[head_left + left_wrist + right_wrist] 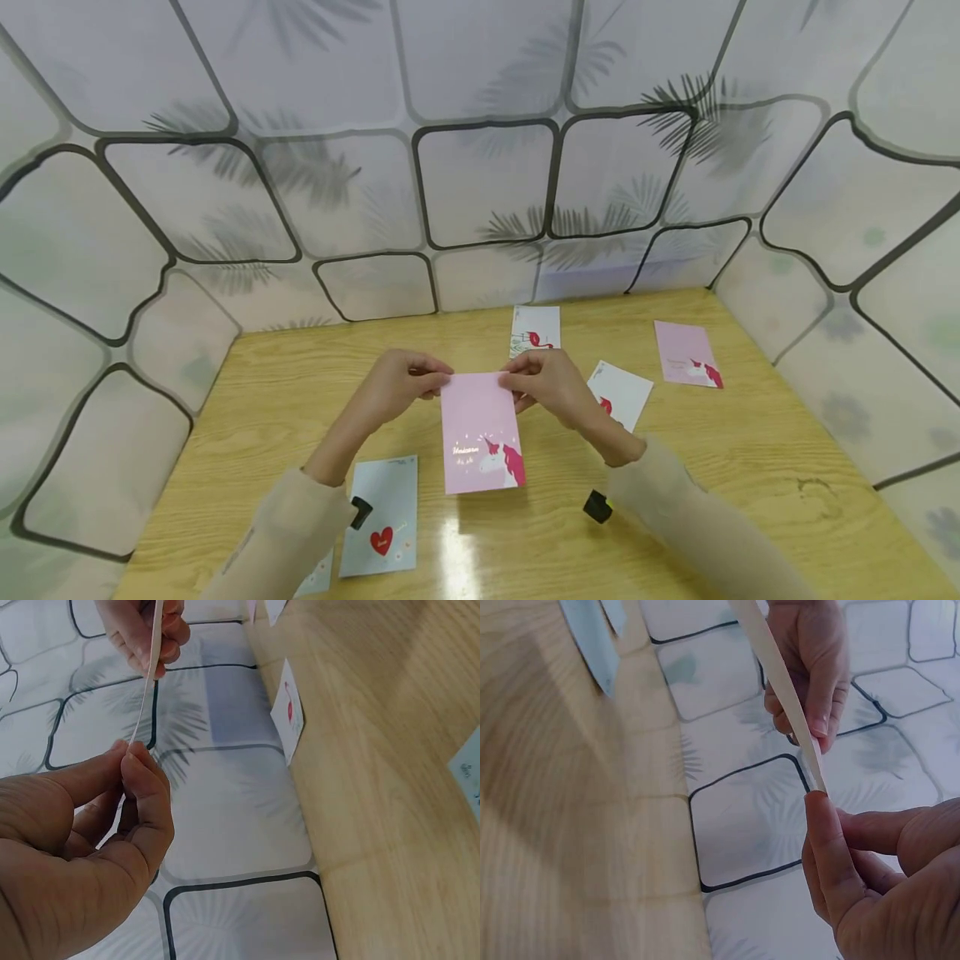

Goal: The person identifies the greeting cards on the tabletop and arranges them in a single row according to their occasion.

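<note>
Both hands hold up a pink unicorn card (480,417) by its two upper corners, above the wooden table. My left hand (397,385) pinches the left corner between thumb and fingers; my right hand (549,385) pinches the right one. The card's face, with gold lettering and a white unicorn with a red mane, shows in the head view. In the left wrist view the card (147,697) appears edge-on, running from the left fingertips up to the other hand. The right wrist view likewise shows the card (787,697) as a thin strip.
Flamingo cards lie behind (536,325) and right of the right hand, one partly covered by that arm. Another pink unicorn card (688,354) lies far right. A pale blue heart card (381,508) and another's corner lie near the left sleeve. Patterned fabric walls (487,183) border the table (285,383).
</note>
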{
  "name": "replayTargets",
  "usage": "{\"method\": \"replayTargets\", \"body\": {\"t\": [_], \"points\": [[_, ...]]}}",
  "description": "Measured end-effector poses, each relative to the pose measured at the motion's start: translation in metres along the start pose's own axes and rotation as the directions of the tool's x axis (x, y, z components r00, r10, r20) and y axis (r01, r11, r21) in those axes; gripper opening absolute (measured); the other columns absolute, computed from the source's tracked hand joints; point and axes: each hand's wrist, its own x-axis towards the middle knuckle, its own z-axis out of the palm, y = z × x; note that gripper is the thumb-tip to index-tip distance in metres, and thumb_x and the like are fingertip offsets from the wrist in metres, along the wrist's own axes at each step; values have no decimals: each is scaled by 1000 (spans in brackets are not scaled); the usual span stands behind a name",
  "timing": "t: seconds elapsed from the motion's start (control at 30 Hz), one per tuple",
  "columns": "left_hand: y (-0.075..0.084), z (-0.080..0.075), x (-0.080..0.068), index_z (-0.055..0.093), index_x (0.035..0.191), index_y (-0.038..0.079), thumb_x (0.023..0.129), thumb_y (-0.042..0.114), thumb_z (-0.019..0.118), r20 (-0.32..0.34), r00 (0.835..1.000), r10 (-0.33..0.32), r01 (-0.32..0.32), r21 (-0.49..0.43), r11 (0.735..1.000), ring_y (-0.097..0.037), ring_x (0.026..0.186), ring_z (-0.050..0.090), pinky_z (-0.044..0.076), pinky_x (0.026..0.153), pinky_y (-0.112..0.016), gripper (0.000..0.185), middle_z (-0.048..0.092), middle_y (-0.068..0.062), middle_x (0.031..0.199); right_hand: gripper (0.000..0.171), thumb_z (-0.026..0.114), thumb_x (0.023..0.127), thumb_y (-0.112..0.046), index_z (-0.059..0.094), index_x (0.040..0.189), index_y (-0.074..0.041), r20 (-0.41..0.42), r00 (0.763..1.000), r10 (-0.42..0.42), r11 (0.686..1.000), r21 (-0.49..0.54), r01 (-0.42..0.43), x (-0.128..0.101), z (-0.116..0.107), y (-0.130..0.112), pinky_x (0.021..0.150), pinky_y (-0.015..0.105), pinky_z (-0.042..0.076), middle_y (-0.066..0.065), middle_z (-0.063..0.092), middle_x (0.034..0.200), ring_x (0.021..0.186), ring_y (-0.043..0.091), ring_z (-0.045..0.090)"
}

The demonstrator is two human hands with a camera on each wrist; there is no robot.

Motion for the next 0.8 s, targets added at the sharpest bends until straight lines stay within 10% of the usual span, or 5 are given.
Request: {"method": "replayTargets", "body": {"t": [0.8], "points": [[-41, 27, -33, 80, 97, 4, 96, 6, 74, 3, 998, -57, 57, 14, 998, -13, 75, 67, 62, 73, -38, 7, 74, -2, 87, 10, 75, 93, 0, 72, 97, 8, 80, 995, 58, 998, -21, -56, -26, 27, 44, 62, 44, 62, 8, 69, 77, 58, 16, 67]]}}
